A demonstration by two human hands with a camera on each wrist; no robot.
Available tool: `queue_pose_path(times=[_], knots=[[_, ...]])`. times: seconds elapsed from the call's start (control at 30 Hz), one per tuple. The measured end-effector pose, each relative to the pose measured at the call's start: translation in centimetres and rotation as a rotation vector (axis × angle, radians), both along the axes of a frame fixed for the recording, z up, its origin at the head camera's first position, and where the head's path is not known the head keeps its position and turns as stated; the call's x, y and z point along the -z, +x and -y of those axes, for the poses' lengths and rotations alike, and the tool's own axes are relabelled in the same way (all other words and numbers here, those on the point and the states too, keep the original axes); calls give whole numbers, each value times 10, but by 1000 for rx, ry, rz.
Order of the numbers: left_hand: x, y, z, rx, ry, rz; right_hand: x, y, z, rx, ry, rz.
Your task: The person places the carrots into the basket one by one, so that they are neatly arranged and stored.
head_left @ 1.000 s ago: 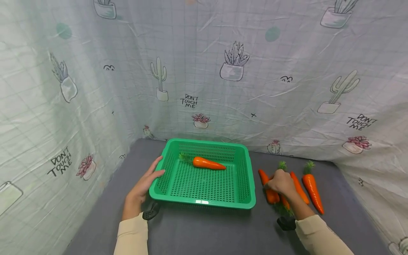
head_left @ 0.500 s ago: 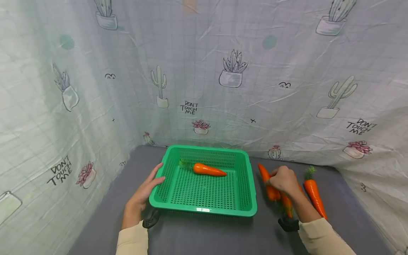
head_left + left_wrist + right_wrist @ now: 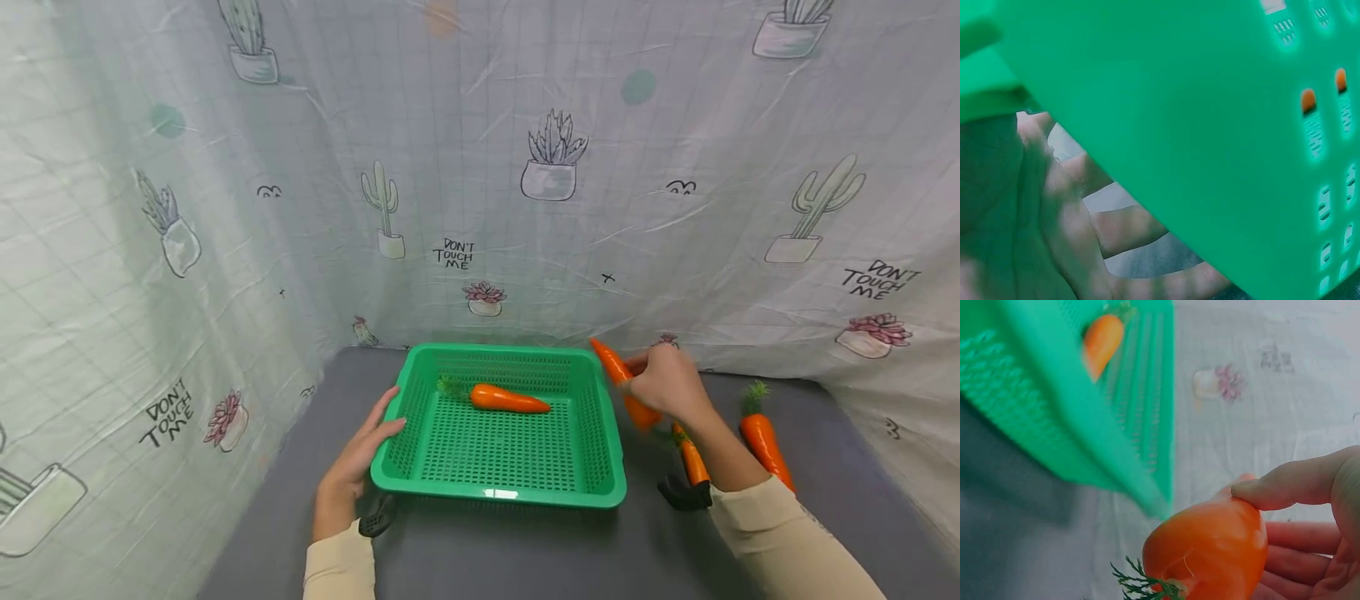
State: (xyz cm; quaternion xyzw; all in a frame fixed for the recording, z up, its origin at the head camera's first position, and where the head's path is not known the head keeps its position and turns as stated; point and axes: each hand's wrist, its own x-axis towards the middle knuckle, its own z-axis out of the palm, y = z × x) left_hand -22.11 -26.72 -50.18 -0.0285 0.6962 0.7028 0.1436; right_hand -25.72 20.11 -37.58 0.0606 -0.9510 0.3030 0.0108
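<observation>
My right hand (image 3: 667, 385) pinches an orange carrot (image 3: 639, 412) between thumb and fingers, just beyond the right rim of a green basket (image 3: 498, 497). In the right wrist view the held carrot (image 3: 1204, 550) shows its thick end and green leafy top; the tapered tip points away. My left hand (image 3: 365, 450) rests against the basket's left side. Its extended fingers (image 3: 1129, 228) lie along the outer wall in the left wrist view, partly hidden by the basket. Another carrot (image 3: 510, 398) with a leafy top lies inside the basket, near its back wall.
On the grey table (image 3: 525, 558), a carrot (image 3: 692, 458) lies beside my right wrist, and another carrot (image 3: 763, 442) lies farther right, partly behind my forearm. A printed cloth (image 3: 480, 150) hangs behind the table and along both sides.
My right hand has lifted a carrot from the group on the right and moved it up and away, toward the basket's right rim. The left hand stays at the basket.
</observation>
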Motion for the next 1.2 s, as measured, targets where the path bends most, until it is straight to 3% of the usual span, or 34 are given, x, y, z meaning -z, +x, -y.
queue_pose_path(times=[0.2,0.4,0.57,0.8,1.2], knots=[[-1,-1,2,16,-5,0,-12,-7,23,-98,-4,-11],[0,2,2,-10,14,3,-16,-13,45,-190,-15,2],[0,2,2,-5,36,19,-15,-18,58,-225,-1,25],[1,-3,-2,-10,-1,-5,-11,-23,70,-257,-15,38],[4,-5,-1,-3,43,14,1,-27,82,-304,-19,34]])
